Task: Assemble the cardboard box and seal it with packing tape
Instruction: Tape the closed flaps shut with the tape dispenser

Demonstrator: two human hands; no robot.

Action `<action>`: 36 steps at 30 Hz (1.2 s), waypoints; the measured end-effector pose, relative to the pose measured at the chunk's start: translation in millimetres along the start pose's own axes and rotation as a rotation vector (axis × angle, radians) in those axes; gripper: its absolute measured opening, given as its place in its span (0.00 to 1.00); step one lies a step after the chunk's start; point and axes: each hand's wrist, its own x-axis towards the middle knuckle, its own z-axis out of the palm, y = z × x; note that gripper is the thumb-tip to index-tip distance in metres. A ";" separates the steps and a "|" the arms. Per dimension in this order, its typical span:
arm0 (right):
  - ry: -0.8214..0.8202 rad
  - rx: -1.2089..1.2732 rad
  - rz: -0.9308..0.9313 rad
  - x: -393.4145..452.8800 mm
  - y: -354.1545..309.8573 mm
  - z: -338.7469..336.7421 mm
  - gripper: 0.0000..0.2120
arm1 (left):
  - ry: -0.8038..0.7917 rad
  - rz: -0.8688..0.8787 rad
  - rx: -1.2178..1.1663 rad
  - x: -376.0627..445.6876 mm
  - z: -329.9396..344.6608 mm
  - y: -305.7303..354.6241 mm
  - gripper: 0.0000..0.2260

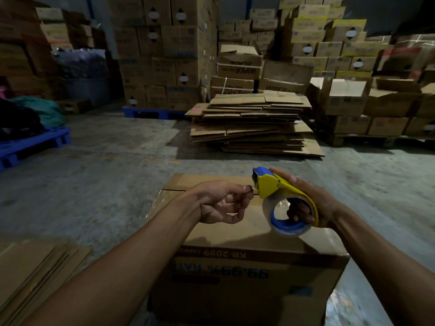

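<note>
While the right hand [313,205] is gripping the tape dispenser [280,194], left fingers [244,192] are pinching its tape end (thin, clingy), which could fold back onto itself above the cardboard box [235,267].

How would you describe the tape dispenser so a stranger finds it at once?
Look above the cardboard box nearest the camera. The tape dispenser is in the right hand there. It alone is yellow and blue, carrying a clear tape roll.
</note>
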 end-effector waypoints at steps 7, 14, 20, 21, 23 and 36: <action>-0.108 -0.035 0.044 -1.5 1.3 -2.5 0.37 | -0.001 -0.026 0.048 7.6 -10.8 -0.8 0.04; -0.335 -0.262 0.123 29.7 -22.7 5.7 0.31 | 0.127 0.076 0.275 6.9 -67.4 15.0 0.07; -0.244 -0.468 0.076 89.4 -67.3 33.1 0.29 | 0.294 0.123 0.266 11.7 -107.7 56.5 0.07; -0.232 -0.471 0.079 99.4 -73.5 36.8 0.29 | 0.331 0.131 0.244 12.0 -115.3 65.0 0.07; -0.233 -0.504 0.102 115.8 -77.1 40.2 0.29 | 0.423 0.141 0.222 9.1 -133.9 79.3 0.08; -0.227 -0.792 0.196 170.3 -24.1 59.8 0.24 | 0.687 0.032 0.254 40.7 -214.3 38.6 0.09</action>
